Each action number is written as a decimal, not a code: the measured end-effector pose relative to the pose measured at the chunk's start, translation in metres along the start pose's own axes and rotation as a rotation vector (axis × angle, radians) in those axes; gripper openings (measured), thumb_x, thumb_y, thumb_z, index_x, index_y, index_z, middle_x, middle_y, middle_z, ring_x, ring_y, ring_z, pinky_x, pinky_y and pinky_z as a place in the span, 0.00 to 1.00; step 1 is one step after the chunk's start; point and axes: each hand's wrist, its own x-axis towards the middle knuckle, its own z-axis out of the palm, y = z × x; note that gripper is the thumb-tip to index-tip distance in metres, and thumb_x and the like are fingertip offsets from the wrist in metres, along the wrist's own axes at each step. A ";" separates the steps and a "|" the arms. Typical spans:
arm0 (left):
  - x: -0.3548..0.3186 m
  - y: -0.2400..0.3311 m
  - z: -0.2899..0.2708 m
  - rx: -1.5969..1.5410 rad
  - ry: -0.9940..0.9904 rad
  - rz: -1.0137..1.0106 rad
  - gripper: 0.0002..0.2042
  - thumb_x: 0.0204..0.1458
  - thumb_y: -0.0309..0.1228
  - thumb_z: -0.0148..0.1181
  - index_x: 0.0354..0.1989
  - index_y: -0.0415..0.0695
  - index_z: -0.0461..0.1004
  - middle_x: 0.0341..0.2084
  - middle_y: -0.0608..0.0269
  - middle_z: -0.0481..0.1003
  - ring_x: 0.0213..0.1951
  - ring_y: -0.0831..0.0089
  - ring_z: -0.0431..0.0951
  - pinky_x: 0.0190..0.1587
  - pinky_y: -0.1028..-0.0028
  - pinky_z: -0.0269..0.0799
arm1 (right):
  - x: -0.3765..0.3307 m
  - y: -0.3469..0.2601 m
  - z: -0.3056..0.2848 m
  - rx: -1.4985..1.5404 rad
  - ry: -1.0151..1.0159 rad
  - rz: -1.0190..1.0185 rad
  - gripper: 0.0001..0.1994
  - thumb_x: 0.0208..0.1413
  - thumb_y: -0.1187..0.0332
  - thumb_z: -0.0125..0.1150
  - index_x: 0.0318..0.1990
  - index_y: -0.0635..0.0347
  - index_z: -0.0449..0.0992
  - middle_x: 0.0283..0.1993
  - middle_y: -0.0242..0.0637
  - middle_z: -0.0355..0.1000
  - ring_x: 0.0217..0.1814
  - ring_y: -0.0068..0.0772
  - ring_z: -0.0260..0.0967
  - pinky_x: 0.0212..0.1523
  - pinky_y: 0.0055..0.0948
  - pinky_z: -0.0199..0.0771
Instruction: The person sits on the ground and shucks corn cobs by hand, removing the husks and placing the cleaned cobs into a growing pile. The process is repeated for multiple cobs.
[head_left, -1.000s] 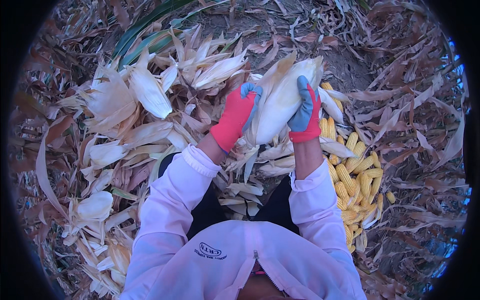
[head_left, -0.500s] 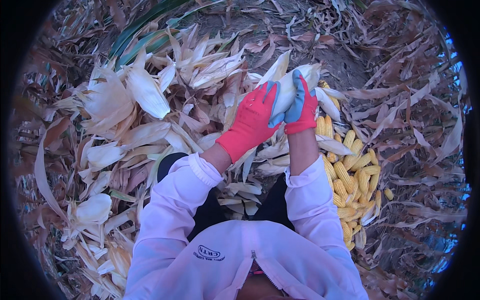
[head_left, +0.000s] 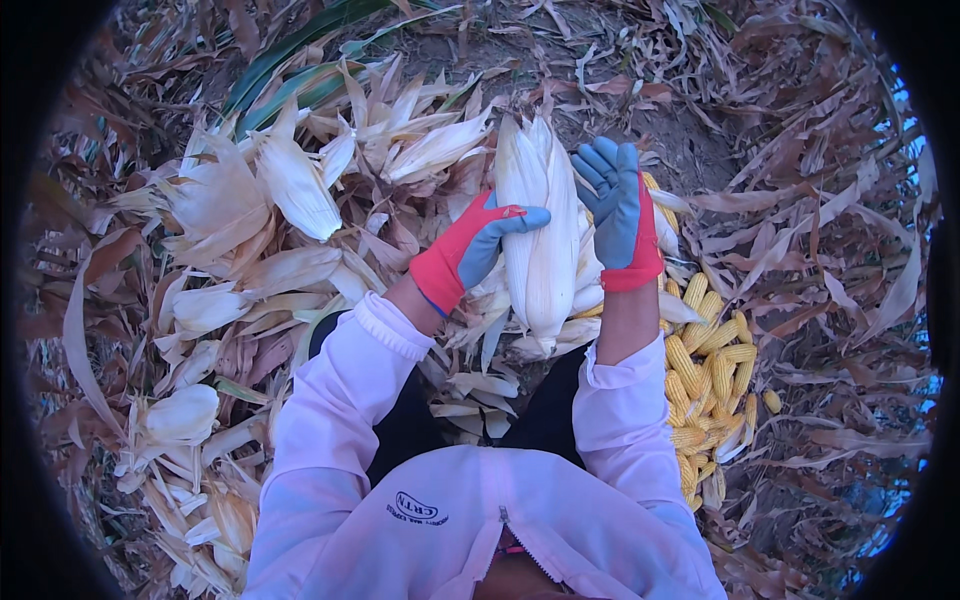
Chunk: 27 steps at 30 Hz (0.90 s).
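Note:
An ear of corn (head_left: pixel 540 240), wrapped in pale dry husk, stands nearly lengthwise in front of me with its narrower end toward my body. My left hand (head_left: pixel 485 240), in a red glove with grey-blue palm, grips it from the left with the thumb across its front; the other fingers are hidden behind it. To the right of the ear, my right hand (head_left: pixel 618 205), gloved the same way, is turned palm up with fingers apart and slightly curled, and nothing lies in it. Loose husks (head_left: pixel 490 290) lie beneath the ear.
Bare yellow corn cobs (head_left: pixel 710 370) lie heaped to my right. Unhusked ears and dry husks (head_left: pixel 295 185) cover the ground at left. Green leaves (head_left: pixel 290 70) lie at the far left. Dry stalks and leaves (head_left: pixel 820 250) spread over the soil at right.
The ear has swung from a rightward slant to nearly lengthwise and come closer to me. My right hand has let go and turned palm up; my left thumb now crosses the husk.

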 end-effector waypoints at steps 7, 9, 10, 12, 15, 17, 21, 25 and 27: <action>0.000 -0.006 -0.003 0.175 0.101 0.051 0.21 0.48 0.31 0.61 0.51 0.40 0.67 0.42 0.63 0.73 0.44 0.73 0.74 0.49 0.73 0.69 | -0.018 0.011 0.032 -0.145 -0.111 0.099 0.16 0.54 0.64 0.61 0.45 0.65 0.70 0.37 0.31 0.72 0.37 0.18 0.66 0.39 0.20 0.67; 0.000 -0.008 -0.006 0.177 0.128 0.032 0.20 0.48 0.31 0.61 0.50 0.40 0.68 0.41 0.63 0.74 0.43 0.73 0.74 0.49 0.73 0.68 | -0.018 0.012 0.025 -0.215 -0.054 0.048 0.14 0.54 0.65 0.60 0.44 0.64 0.71 0.38 0.29 0.71 0.37 0.17 0.66 0.39 0.19 0.66; 0.000 -0.007 -0.008 0.143 0.133 0.027 0.20 0.48 0.30 0.61 0.50 0.40 0.68 0.40 0.63 0.74 0.43 0.74 0.74 0.49 0.73 0.68 | -0.018 0.013 0.022 -0.249 -0.026 0.023 0.13 0.54 0.65 0.59 0.43 0.63 0.72 0.38 0.28 0.71 0.37 0.16 0.66 0.39 0.19 0.66; 0.000 -0.007 -0.011 0.101 0.143 0.041 0.19 0.47 0.30 0.62 0.49 0.40 0.68 0.39 0.64 0.74 0.42 0.74 0.74 0.48 0.73 0.69 | -0.018 0.015 0.022 -0.121 -0.010 0.003 0.09 0.56 0.69 0.54 0.40 0.64 0.72 0.39 0.35 0.73 0.41 0.26 0.70 0.46 0.26 0.70; 0.000 0.000 -0.016 0.084 0.165 0.152 0.20 0.45 0.31 0.64 0.47 0.39 0.69 0.37 0.64 0.75 0.41 0.75 0.74 0.45 0.73 0.69 | -0.009 0.011 0.009 0.112 -0.022 0.009 0.10 0.57 0.69 0.49 0.40 0.66 0.72 0.45 0.46 0.72 0.49 0.43 0.71 0.55 0.41 0.69; -0.001 0.006 -0.022 0.083 0.189 0.272 0.20 0.46 0.31 0.64 0.47 0.39 0.69 0.36 0.64 0.75 0.40 0.75 0.74 0.45 0.73 0.69 | 0.001 0.008 -0.011 0.232 -0.114 -0.101 0.11 0.59 0.66 0.50 0.41 0.65 0.72 0.47 0.47 0.72 0.51 0.46 0.70 0.56 0.44 0.67; -0.008 0.021 -0.041 0.114 0.105 0.345 0.20 0.45 0.30 0.63 0.48 0.38 0.68 0.37 0.63 0.75 0.40 0.74 0.75 0.46 0.71 0.70 | 0.000 -0.010 -0.017 0.216 -0.237 -0.099 0.16 0.61 0.62 0.48 0.52 0.61 0.66 0.54 0.47 0.67 0.58 0.40 0.64 0.59 0.40 0.62; -0.013 0.023 -0.040 -0.067 0.038 0.321 0.21 0.45 0.28 0.61 0.50 0.37 0.67 0.40 0.58 0.75 0.43 0.68 0.76 0.49 0.69 0.70 | -0.016 0.001 0.011 0.000 -0.401 0.087 0.32 0.57 0.48 0.52 0.62 0.61 0.56 0.59 0.43 0.61 0.62 0.36 0.58 0.61 0.36 0.57; -0.009 0.019 -0.042 -0.145 -0.026 0.206 0.22 0.46 0.27 0.59 0.52 0.36 0.66 0.42 0.56 0.75 0.45 0.66 0.75 0.52 0.67 0.69 | -0.018 0.016 0.023 -0.031 -0.356 0.132 0.31 0.56 0.50 0.55 0.60 0.62 0.60 0.56 0.38 0.64 0.57 0.29 0.62 0.58 0.29 0.59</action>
